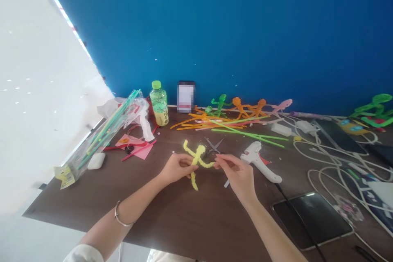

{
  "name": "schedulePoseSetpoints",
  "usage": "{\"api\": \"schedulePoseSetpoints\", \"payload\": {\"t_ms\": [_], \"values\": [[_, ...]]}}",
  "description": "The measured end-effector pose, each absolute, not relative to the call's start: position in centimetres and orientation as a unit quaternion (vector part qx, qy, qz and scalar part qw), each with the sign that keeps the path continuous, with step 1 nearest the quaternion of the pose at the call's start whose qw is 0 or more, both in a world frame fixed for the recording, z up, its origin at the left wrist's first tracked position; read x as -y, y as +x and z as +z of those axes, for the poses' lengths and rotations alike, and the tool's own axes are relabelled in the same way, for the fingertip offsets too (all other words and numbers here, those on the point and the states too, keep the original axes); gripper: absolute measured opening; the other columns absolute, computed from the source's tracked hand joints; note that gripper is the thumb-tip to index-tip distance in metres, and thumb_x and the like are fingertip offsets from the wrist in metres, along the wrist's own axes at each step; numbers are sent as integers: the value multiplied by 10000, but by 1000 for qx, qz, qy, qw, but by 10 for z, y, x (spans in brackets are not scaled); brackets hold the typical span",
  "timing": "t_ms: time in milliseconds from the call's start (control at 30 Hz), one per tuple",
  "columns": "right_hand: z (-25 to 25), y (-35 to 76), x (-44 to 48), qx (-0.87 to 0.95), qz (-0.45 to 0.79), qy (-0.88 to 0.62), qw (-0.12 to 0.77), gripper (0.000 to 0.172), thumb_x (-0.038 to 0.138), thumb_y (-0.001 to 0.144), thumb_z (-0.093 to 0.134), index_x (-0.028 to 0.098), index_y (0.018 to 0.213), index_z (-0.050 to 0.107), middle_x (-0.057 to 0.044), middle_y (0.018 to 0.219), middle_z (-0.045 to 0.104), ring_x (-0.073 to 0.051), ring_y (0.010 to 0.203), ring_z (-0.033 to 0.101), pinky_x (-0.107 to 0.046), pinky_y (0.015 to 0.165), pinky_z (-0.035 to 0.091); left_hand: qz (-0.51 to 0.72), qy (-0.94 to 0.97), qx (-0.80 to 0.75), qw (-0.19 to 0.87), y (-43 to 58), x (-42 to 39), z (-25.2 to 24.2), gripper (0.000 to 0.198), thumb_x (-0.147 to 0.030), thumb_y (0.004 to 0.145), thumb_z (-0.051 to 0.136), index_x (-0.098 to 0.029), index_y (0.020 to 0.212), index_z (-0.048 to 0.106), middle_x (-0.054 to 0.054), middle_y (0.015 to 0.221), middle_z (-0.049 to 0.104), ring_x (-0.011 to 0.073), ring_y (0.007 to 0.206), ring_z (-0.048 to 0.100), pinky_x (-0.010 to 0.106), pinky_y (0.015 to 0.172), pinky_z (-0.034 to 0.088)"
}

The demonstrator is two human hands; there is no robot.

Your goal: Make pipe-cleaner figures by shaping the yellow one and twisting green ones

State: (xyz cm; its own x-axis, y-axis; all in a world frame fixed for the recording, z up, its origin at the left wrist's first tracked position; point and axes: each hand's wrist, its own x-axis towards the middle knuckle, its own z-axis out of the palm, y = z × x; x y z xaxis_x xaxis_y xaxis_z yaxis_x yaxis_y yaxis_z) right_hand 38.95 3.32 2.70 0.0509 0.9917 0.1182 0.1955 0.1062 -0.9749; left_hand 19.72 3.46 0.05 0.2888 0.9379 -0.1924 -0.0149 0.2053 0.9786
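Observation:
A yellow pipe-cleaner figure (197, 156) with a round head, two arms and a leg hanging down is held above the dark table. My left hand (179, 168) is closed around its body, the thumb lying across the front. With thumb and fingertips my right hand (236, 174) pinches the tip of the figure's right-side arm. Just behind the figure lie open scissors (214, 145), their handles partly hidden. A white glue gun (260, 161) rests beyond my right hand.
At the back stand a green-capped bottle (160, 106) and a phone (186, 97). Loose orange and green pipe cleaners (245, 133) lie before several finished figures (241, 106). A tablet (311, 219) and tangled white cables (322, 172) occupy the right; bagged pipe cleaners (104, 131) lie left.

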Motion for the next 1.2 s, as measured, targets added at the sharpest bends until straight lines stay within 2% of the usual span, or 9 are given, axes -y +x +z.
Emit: {"api": "schedulePoseSetpoints", "payload": {"t_ms": [200, 533, 733, 867, 1067, 1200], "values": [[28, 384, -31, 563, 417, -510, 499, 179, 309, 725, 613, 171, 825, 670, -46, 738, 678, -182, 656, 655, -325, 651, 558, 359, 540, -465, 603, 199, -30, 0, 344, -383, 644, 664, -117, 862, 649, 79, 743, 659, 170, 596, 624, 256, 506, 522], [33, 384, -26, 544, 431, -516, 501, 134, 271, 678, 661, 174, 768, 680, -52, 781, 687, -196, 673, 662, -323, 662, 566, 348, 584, -457, 574, 200, -29, 0, 314, -373, 689, 623, -122, 876, 640, 72, 725, 653, 159, 566, 614, 248, 499, 506], [30, 385, -28, 562, 430, -507, 493, 144, 296, 696, 643, 172, 756, 684, -60, 786, 683, -199, 679, 657, -335, 649, 569, 346, 591, -460, 566, 200, -28, 0, 300, -366, 693, 618, -124, 868, 644, 71, 730, 654, 160, 573, 614, 244, 507, 506], [26, 386, -29, 583, 390, -513, 496, 151, 295, 684, 654, 186, 786, 680, -53, 830, 675, -195, 726, 645, -319, 651, 562, 341, 602, -459, 557, 200, -28, -1, 282, -355, 698, 613, -132, 867, 647, 66, 721, 654, 151, 549, 606, 237, 504, 495], [16, 391, -33, 667, 278, -493, 485, 121, 296, 749, 590, 242, 802, 685, -44, 856, 639, -180, 762, 609, -314, 657, 538, 342, 601, -453, 563, 200, -27, 0, 292, -361, 690, 619, -127, 862, 652, 65, 710, 650, 140, 541, 594, 227, 502, 485], [15, 393, -35, 699, 208, -484, 483, 101, 268, 746, 600, 273, 789, 692, -40, 972, 575, -131, 676, 559, -309, 637, 515, 337, 607, -440, 570, 200, -25, 5, 278, -348, 685, 628, -129, 853, 655, 63, 711, 652, 148, 573, 601, 228, 525, 486]]}}
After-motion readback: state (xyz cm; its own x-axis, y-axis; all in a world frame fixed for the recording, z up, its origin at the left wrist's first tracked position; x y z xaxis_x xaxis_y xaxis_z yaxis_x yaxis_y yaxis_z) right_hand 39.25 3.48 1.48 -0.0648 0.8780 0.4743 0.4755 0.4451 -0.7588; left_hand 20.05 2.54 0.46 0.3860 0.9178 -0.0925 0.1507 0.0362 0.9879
